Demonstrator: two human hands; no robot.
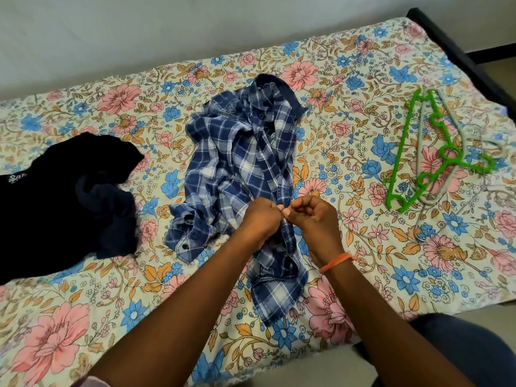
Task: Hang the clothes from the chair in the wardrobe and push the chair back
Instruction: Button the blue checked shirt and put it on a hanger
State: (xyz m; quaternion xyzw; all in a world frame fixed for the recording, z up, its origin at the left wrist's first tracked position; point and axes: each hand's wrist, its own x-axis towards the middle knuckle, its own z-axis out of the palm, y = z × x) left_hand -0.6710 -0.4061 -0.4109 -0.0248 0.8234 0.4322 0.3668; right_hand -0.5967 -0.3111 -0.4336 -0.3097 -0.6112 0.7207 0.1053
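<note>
A blue and white plaid shirt point(240, 163) lies crumpled in the middle of the bed. My left hand point(261, 217) and my right hand point(314, 216) meet over its front placket, each pinching the fabric edge between thumb and curled fingers. A black garment point(61, 191) with a dark navy piece on top lies at the left of the bed. A green plastic hanger point(427, 152) lies across a grey hanger point(449, 129) at the right. No chair or wardrobe is in view.
The bed is covered with a floral sheet point(111, 289) in pink, blue and orange. A pale wall runs along its far side. A dark bed frame point(458, 51) shows at the top right. My knee in dark trousers point(460, 344) is at the bottom right.
</note>
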